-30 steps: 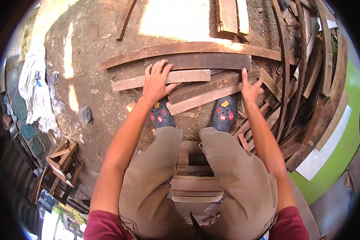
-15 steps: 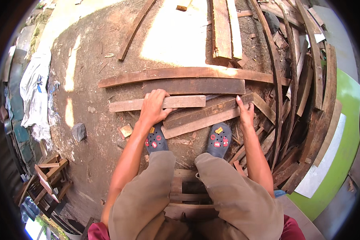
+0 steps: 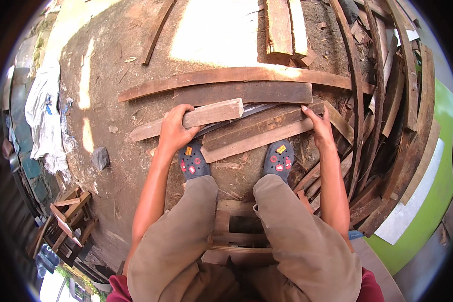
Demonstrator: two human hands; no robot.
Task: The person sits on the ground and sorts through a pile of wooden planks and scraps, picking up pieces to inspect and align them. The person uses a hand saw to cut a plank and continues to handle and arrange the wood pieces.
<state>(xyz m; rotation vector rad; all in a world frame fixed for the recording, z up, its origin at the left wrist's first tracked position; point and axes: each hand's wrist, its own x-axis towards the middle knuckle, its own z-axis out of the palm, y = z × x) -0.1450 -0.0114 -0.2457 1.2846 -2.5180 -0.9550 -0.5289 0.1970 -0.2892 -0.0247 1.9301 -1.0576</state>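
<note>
Left hand point(image 3: 175, 132) gripping pale plank point(image 3: 196, 119), right hand point(image 3: 319, 126) on dark boards point(image 3: 259, 132)

Harsh sun glare, fisheye-bent dark rim

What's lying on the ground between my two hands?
In the head view, two overlapping brown planks span from the left hand to the right hand, just beyond both shoes.

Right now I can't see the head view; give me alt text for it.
A seated person leans over planks on a dirt floor: left hand grips a pale short plank, right hand presses a long dark plank. Scrap wood is piled to the right.
</note>
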